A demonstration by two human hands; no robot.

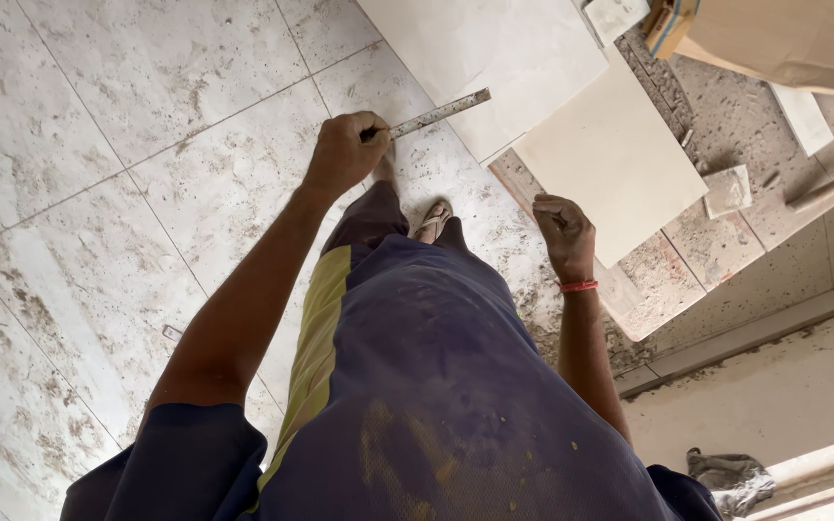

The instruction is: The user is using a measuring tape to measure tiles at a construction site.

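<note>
Metal rule (439, 113) is the thing in hand: a narrow, flat, grey strip, scuffed and dusty, with faint markings along its length that are too small to tell. Nearest the camera is the person's dark blue shirt (436, 386) with a yellow-green stripe, smeared with yellowish stains. Beyond it the left hand (345, 151) is closed in a fist around one end of the rule, so the strip sticks out of the fist and slants up and away, its far end lying over the edge of a large pale tile (494, 58). To the right of the rule, the right hand (565, 234) is curled shut, knuckles up, resting at the near edge of a loose cream tile (615, 159); whether it pinches anything I cannot tell. A red band (578, 286) circles that wrist. Below the rule, between the hands, a sandalled foot (431, 222) stands on the dusty laid floor tiles (147, 145). Farther right of the rule lies rough mortar bed (726, 106) with small tile offcuts, and beyond it a brown cardboard box (784, 39).
</note>
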